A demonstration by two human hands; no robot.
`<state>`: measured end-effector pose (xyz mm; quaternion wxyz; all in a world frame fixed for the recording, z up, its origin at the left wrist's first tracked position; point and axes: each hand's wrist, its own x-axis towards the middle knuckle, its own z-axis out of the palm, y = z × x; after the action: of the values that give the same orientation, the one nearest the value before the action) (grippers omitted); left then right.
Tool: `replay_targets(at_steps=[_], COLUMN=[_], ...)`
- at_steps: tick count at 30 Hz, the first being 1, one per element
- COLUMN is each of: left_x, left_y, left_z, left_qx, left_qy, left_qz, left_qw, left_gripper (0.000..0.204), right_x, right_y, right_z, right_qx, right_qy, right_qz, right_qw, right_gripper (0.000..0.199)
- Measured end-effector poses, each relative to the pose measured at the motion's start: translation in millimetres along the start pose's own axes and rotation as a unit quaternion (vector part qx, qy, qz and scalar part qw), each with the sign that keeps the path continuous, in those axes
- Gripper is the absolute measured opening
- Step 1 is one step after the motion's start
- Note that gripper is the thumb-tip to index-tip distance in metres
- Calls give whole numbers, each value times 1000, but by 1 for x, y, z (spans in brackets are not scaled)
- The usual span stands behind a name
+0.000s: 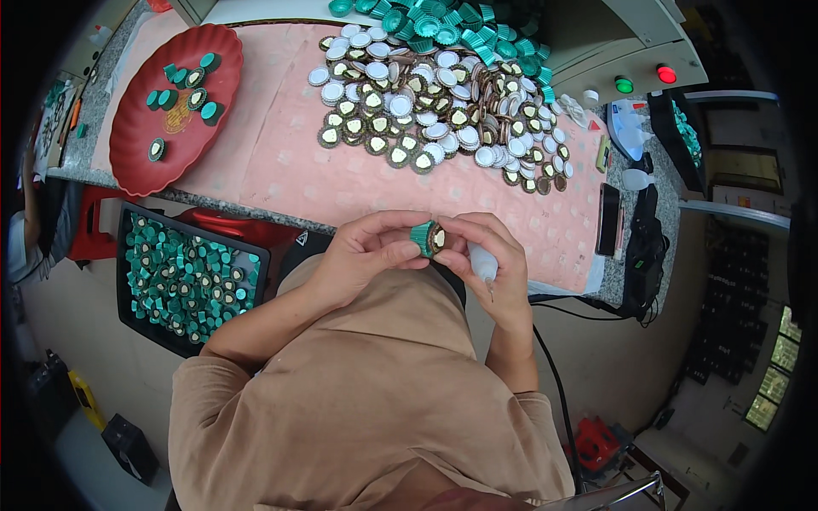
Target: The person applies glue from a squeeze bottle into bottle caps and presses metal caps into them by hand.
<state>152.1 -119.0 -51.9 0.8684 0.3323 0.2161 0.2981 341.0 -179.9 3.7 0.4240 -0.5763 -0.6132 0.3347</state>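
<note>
Just past the table's front edge, my hands meet in front of my body. My left hand (pixel 362 255) is closed, pinching a small green fluted cup (pixel 420 238) between thumb and fingers. A brown crimped disc (pixel 438 239) with a pale patch sits against the cup's right side, the fingertips of my right hand (pixel 503 247) on it. That hand is closed too, with a white squeeze bottle (pixel 482 262) tucked in its palm, thin needle tip pointing toward me. Beyond lies a heap of brown and white crimped discs (pixel 400 106), many with pale patches. Green fluted cups (pixel 447 32) are piled behind them.
A red scalloped plate (pixel 128 128) at the left carries several cup pieces. Below it, a black tray (pixel 125 294) is full of them. At the right are a phone (pixel 607 220), a black pouch (pixel 641 272) and a machine panel with green and red buttons (pixel 645 81).
</note>
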Motion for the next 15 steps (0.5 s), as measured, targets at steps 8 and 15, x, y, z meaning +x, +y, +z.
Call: replay_targets(at_steps=[8,15], left_x=[0,1], left_y=[-1,-2], left_z=[0,-1], left_qx=[-7,-1], left_qy=[-3,0], left_qz=[-3,-8], left_qw=[1000,1000], left_gripper=[34,34], right_x=[1,1], right_y=[-2,1], right_z=[2,2], right_qx=[8,0], right_qy=[10,14], right_qz=[3,-1], right_qw=[1000,1000], right_gripper=[38,36])
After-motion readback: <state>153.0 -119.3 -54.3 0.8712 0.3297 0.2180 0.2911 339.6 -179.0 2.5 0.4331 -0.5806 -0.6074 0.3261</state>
